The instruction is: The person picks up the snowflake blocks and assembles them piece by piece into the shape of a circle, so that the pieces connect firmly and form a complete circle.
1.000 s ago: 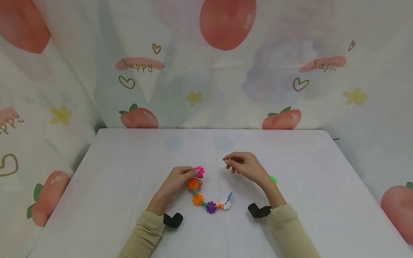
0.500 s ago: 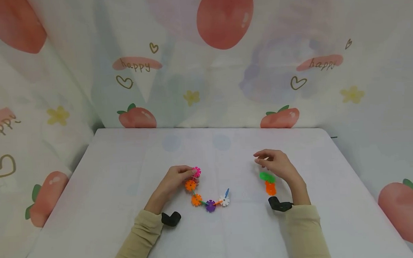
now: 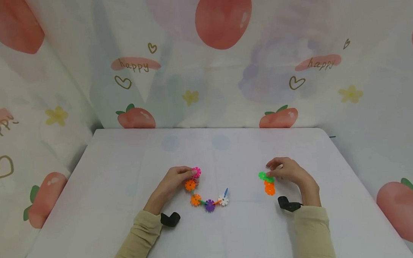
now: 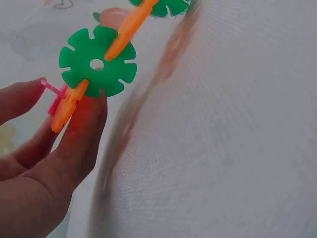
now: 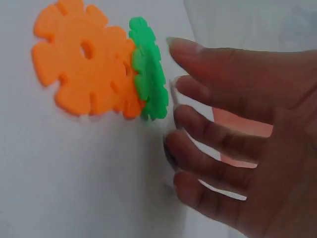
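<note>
My left hand [image 3: 174, 180] pinches the pink notched plastic disc [image 3: 196, 172] at one end of a chain of snowflake discs. From there the chain curves through two orange discs, a purple disc [image 3: 210, 206] and a white disc [image 3: 223, 200] to a blue one seen edge-on. Close up in the left wrist view, a green disc [image 4: 84, 52] slots into an orange disc [image 4: 69, 106] beside my fingers. My right hand [image 3: 291, 171] hovers at a small pile of loose discs, fingers spread and thumb near a green disc [image 5: 148, 69]. Orange discs [image 5: 59, 84] lie against that green one.
A white cloth covers the table [image 3: 152, 153]. Behind it and at the sides hangs a curtain [image 3: 219, 105] printed with peaches. A black wrist camera [image 3: 170, 220] sits at my left cuff, and another black camera [image 3: 288, 204] at my right one.
My right hand has swung right, away from the chain, then down to the green and orange discs, which its arm partly hid before. My left hand keeps its pinch, nearly still.
</note>
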A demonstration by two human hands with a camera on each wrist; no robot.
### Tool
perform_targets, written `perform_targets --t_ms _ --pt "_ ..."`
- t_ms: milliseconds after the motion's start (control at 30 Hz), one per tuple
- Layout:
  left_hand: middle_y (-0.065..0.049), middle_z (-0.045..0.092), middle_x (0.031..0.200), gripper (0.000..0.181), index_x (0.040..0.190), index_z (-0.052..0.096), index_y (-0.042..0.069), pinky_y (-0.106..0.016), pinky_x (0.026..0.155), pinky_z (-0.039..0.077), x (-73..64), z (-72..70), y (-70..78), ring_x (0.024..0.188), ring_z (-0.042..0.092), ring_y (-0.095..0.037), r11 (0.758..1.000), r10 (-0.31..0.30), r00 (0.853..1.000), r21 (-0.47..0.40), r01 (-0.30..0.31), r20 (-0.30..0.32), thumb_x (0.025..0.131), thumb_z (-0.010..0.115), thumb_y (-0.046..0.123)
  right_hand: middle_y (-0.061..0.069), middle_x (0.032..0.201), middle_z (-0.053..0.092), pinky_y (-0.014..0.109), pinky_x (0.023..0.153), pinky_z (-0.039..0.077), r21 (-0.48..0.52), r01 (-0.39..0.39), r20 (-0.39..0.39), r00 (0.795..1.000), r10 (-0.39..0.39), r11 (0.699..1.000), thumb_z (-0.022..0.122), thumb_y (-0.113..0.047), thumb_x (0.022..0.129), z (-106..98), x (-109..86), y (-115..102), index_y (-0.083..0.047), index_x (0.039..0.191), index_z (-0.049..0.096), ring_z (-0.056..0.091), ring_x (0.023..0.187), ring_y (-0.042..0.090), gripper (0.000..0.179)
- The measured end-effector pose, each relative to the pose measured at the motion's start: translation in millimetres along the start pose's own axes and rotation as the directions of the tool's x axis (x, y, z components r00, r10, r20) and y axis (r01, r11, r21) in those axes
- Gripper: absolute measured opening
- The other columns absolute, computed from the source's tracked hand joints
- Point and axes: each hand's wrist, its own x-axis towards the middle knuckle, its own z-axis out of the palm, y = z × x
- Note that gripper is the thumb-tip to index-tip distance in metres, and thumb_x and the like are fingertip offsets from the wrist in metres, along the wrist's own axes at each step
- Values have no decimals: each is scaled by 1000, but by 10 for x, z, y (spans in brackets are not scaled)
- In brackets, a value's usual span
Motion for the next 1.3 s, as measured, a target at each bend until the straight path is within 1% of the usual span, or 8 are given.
perform_targets --t_ms 100,200,367,500,667,900,1133,1300 --pt "-15 78 104 36 122 68 -2 -38 107 52 -5 1 -2 97 75 -21 1000 -17 1000 6 17 -1 98 69 25 14 110 64 33 78 48 -49 10 34 999 -9 999 78 -22 88 32 15 -25 -4 113 69 57 98 27 32" --pt "-14 77 106 36 121 68 -3 -38 105 53 -5 0 -9 97 74 -19 1000 -18 1000 11 18 1 98 70 24 12 101 66 33 76 48 -83 29 34 999 -27 996 81 -19 85 60 41 -58 -3 103 69 58 93 26 27" --pt "-14 77 106 35 121 67 -3 -35 104 54 0 -6 -35 97 74 -19 1000 -24 999 -5 24 27 97 70 22 8 91 65 31 71 46 -87 22 31 999 -19 996 81 -17 85 78 61 -73 -3 95 68 56 86 23 21" --pt "-16 77 107 38 123 65 -5 -35 104 54 4 -14 -54 98 76 -23 1000 -13 999 -9 13 52 98 70 23 10 93 65 32 73 47 -80 15 20 1000 -13 997 80 -18 87 84 65 -67 -1 97 68 56 87 24 23" --pt "-16 78 106 38 124 64 -5 -35 104 54 8 -20 -59 98 76 -22 1000 -16 998 -9 16 59 98 70 22 13 100 64 37 78 49 -81 8 -3 1000 -8 997 81 -25 87 107 82 -60 -1 106 66 57 94 27 34" --pt "-15 78 102 35 121 65 -4 -35 103 55 13 -20 -50 95 77 -23 1000 -13 998 -16 14 53 97 70 21 10 90 64 29 71 46 -79 13 -26 1000 -15 997 80 -22 88 146 134 -53 -2 93 69 55 85 24 24" --pt "-17 78 105 36 123 65 -5 -37 105 53 12 -23 -47 99 76 -23 1000 2 998 7 -3 65 98 68 22 8 86 63 29 68 46 -70 -3 -44 999 0 998 79 -24 90 133 127 -34 -1 92 68 55 81 22 25" --pt "-16 78 106 36 124 66 -5 -36 104 53 10 -23 -45 101 74 -21 1000 3 999 19 -4 50 100 66 23 8 86 65 29 67 48 -46 4 -73 997 -8 999 77 -26 93 119 136 -39 -1 94 69 56 77 20 26"
